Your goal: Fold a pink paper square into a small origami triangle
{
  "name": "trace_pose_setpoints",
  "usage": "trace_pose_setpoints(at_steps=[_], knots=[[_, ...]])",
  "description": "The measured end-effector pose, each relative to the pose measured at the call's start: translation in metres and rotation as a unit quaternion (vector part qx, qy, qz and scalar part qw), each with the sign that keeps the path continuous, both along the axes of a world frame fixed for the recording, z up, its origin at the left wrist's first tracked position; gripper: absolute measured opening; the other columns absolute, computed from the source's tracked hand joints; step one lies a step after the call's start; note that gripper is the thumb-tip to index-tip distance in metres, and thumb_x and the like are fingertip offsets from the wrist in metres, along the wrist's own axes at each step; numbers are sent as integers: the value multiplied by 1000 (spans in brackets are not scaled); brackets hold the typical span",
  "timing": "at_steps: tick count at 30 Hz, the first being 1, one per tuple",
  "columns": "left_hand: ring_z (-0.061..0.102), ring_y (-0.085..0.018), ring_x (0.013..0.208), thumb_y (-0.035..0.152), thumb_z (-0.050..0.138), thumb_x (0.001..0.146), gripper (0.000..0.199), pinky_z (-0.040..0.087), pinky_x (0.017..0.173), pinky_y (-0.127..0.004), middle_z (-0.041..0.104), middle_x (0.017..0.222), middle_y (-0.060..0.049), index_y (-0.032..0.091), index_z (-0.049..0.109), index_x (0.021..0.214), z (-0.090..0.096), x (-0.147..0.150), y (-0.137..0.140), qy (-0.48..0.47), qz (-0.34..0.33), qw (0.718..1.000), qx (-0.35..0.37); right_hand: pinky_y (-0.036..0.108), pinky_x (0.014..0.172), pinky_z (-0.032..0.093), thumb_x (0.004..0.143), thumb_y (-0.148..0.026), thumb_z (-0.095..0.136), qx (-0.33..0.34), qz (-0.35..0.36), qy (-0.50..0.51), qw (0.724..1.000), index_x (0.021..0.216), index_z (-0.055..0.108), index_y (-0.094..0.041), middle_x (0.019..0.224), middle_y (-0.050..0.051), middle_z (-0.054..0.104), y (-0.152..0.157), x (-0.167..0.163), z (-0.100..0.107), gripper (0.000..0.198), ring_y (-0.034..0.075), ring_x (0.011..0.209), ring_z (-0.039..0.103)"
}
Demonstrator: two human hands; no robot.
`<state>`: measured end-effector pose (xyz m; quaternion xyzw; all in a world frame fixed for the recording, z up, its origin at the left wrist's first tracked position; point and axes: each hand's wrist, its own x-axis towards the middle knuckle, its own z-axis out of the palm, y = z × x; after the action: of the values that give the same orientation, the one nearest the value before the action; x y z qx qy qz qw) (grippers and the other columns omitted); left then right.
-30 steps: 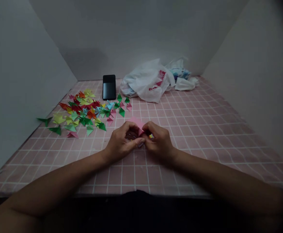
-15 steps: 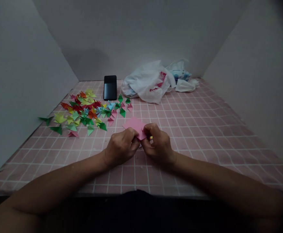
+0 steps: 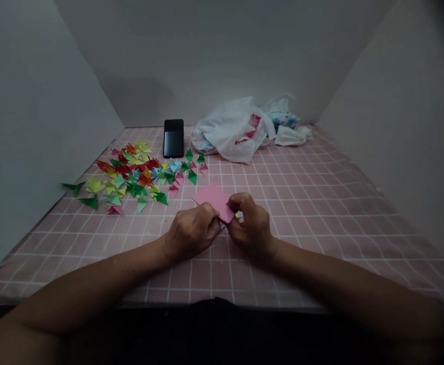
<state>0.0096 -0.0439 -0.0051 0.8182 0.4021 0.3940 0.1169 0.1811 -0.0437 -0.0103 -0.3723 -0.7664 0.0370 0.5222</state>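
A pink sheet of folding paper is pinched between both hands over the middle of the table. My left hand grips its near left edge with thumb and curled fingers. On the opposite side, my right hand is closed on the near right corner, thumb and index finger pressed together. Beneath the hands a small bit of yellow and white peeks out; what it is I cannot make out. To the left lie many small folded paper pieces in green, yellow, red, orange, blue and pink.
A black phone lies behind the folded pieces. White plastic bags, one with red print, sit along the back wall, with a blue and white packet at their right. A pink checked cloth covers the table; pale walls enclose three sides.
The near corner of the pink paper, raised in a fold before, now lies flat. My right hand has shifted slightly to the right along the edge.
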Motion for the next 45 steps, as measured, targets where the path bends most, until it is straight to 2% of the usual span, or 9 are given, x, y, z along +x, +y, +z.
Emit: trace_pose_setpoints(at_steps=[3,6,8,10,12,15,27,35,45], knots=[[60,-17,65,19,59,85,8,46,63,-29,62,69,-3,22,58,77,0,-1,2,-7,-17,1000,-3,27,61,46,84,-5,48,2,8,6,1000,96,47,-26,77,-1,58,2,3,0,24,15,65,58],[64,-15,67,22,65,85,7,50,65,-27,67,80,-3,20,60,88,6,-3,4,-84,-64,991,-78,28,62,47,87,-6,49,17,24,-6,1000,99,49,-27,78,0,62,8,8,-1,24,16,66,59],[66,-13,67,29,70,83,20,52,65,-26,68,89,-4,19,61,98,12,-4,6,-157,-97,966,-181,29,62,47,88,-7,50,41,39,-32,998,101,49,-27,76,0,63,13,11,-2,24,17,66,60],[65,-12,63,37,64,88,23,54,59,-25,68,89,-4,18,61,101,18,-4,9,-262,-67,921,-279,30,62,47,89,-6,50,74,69,-56,993,103,50,-28,75,1,64,18,13,-3,26,18,66,60],[65,-12,59,41,63,88,26,54,56,-25,68,81,-4,16,65,91,22,-3,12,-293,-58,885,-358,30,62,46,90,-5,48,101,105,-75,986,104,51,-27,73,1,64,22,15,-4,26,18,66,59],[62,-11,56,38,68,84,25,53,56,-22,66,67,-1,14,67,78,24,-1,14,-298,-58,859,-413,31,62,45,92,-6,47,118,134,-112,978,105,53,-25,71,2,62,26,15,-4,24,19,65,57],[59,-9,55,34,73,77,22,50,55,-22,64,65,1,13,64,77,22,0,14,-324,-69,818,-471,30,60,48,99,-11,42,154,143,-140,967,112,54,-20,72,3,61,30,16,-4,20,19,66,57],[58,-8,53,32,72,79,22,49,57,-21,64,61,2,14,61,73,16,-2,17,-331,-78,808,-481,28,56,45,95,-10,48,99,111,-87,985,107,52,-24,73,2,61,31,15,-11,18,17,63,57],[56,-8,51,30,70,79,21,46,55,-21,61,58,2,14,60,71,14,-2,20,-335,-72,803,-487,30,61,49,93,-9,49,24,151,-47,987,108,53,-25,81,3,63,27,11,-9,22,17,69,60]])
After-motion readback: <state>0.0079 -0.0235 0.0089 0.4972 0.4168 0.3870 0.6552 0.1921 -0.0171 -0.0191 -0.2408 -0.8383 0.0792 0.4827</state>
